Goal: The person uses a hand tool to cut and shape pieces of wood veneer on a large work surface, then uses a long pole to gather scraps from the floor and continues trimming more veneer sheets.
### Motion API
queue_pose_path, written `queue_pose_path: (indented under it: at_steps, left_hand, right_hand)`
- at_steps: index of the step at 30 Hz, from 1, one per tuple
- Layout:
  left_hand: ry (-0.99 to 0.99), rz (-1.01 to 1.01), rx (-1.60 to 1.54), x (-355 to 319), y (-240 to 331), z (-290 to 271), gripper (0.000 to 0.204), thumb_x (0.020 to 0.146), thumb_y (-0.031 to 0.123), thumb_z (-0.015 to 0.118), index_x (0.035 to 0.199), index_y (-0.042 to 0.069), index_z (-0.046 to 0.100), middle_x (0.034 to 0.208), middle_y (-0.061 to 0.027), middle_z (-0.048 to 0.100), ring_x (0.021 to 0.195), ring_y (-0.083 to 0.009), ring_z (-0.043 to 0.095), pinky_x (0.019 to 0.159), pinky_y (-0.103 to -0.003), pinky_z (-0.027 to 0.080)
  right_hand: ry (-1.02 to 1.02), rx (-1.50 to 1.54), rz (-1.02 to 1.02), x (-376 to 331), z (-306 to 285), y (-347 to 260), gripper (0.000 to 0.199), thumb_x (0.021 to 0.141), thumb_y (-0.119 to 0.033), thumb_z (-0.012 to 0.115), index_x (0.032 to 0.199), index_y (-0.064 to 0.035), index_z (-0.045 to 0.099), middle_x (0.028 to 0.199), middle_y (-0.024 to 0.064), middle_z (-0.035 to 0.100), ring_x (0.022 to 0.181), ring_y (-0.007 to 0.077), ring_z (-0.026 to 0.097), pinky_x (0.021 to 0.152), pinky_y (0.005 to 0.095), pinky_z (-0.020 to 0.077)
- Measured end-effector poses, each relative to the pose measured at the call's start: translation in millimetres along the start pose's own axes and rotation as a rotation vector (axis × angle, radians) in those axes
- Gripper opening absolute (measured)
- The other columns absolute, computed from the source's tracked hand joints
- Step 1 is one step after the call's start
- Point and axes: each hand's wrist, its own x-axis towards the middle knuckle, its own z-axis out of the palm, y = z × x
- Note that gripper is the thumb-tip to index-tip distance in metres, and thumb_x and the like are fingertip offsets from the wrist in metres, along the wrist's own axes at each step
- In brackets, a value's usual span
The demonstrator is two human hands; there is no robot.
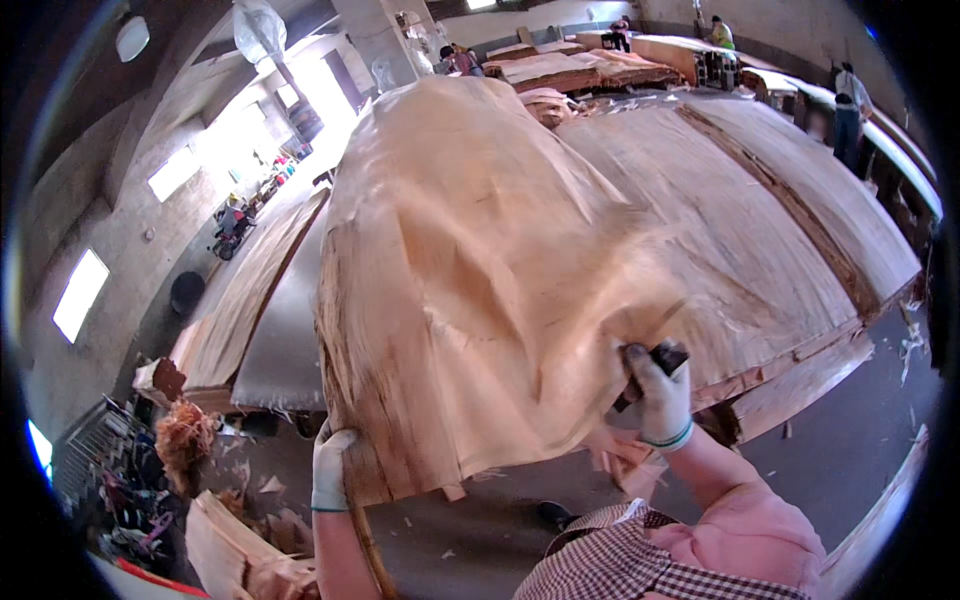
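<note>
The gloved left hand (pixel 330 470) was curled, the left forearm (pixel 342 560) nearly upright below; the right hand (pixel 660 395) (gloved too, dark-fingered) gripped higher, the right forearm (pixel 712 468) slanting up leftward.

Veneer sheet (pixel 470 290) between left hand (pixel 331 466) and right hand (pixel 664 400)
Veneer pile (pixel 790 190) lies right of it, second pile (pixel 238 300) left.

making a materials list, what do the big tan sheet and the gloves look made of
Tan sheet: likely thin wood veneer, matte, judging by its ripples and dark streaks. Gloves: perhaps knitted fabric, dull white, from their snug, green-edged cuffs; fibre unclear.
</note>
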Motion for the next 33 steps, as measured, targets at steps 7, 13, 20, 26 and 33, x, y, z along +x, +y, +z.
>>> queue_pose_path:
  at_steps: [7,13,20,26,33]
  left_hand:
    - [0.141,0.042,0.320,71.5,52.3,-126.3,0.043,0.072,-0.005,0.051,0.115,-0.003,0.057,0.107,-0.0101,0.063,0.092,-0.0205,0.063,0.084,-0.032,0.051]
    - [0.115,0.024,0.285,120.3,50.1,-234.6,0.041,0.071,-0.006,0.056,0.113,-0.002,0.058,0.108,-0.0082,0.063,0.092,-0.0193,0.063,0.082,-0.030,0.051]
    - [0.044,0.045,0.299,182.5,47.7,-395.0,0.041,0.072,-0.006,0.053,0.112,-0.004,0.057,0.106,-0.0095,0.064,0.092,-0.0185,0.063,0.081,-0.031,0.051]
    - [0.022,0.025,0.302,206.5,47.6,-506.1,0.044,0.070,-0.008,0.048,0.113,-0.004,0.056,0.103,-0.0088,0.063,0.089,-0.0193,0.062,0.081,-0.031,0.051]
    - [0.007,-0.030,0.240,234.3,10.5,-599.0,0.050,0.069,-0.010,0.047,0.118,-0.005,0.052,0.109,-0.0096,0.060,0.094,-0.0215,0.061,0.083,-0.031,0.050]
  right_hand:
    - [-0.225,-0.051,0.201,27.3,131.1,99.6,0.019,0.089,-0.004,0.057,0.108,0.0004,0.059,0.091,-0.0033,0.060,0.079,0.0051,0.052,0.072,0.0205,0.0432]
    - [-0.383,-0.146,0.114,24.2,235.3,189.8,0.014,0.087,-0.007,0.059,0.099,0.0002,0.060,0.075,-0.0033,0.055,0.069,0.0033,0.046,0.060,0.0218,0.0409]
    - [-0.391,-0.240,0.075,-28.3,360.5,296.5,0.010,0.087,-0.006,0.060,0.089,0.0010,0.054,0.068,-0.0002,0.044,0.069,0.0050,0.040,0.058,0.0239,0.0395]
    - [-0.288,-0.343,0.199,-82.9,454.4,372.2,0.014,0.086,-0.009,0.063,0.090,0.0024,0.054,0.069,0.0023,0.048,0.070,0.0056,0.044,0.060,0.0242,0.0407]
    - [-0.405,-0.557,0.069,-112.6,499.0,482.1,0.027,0.083,-0.014,0.063,0.106,-0.0010,0.059,0.088,0.0204,0.064,0.077,0.0283,0.064,0.069,0.0335,0.0485]
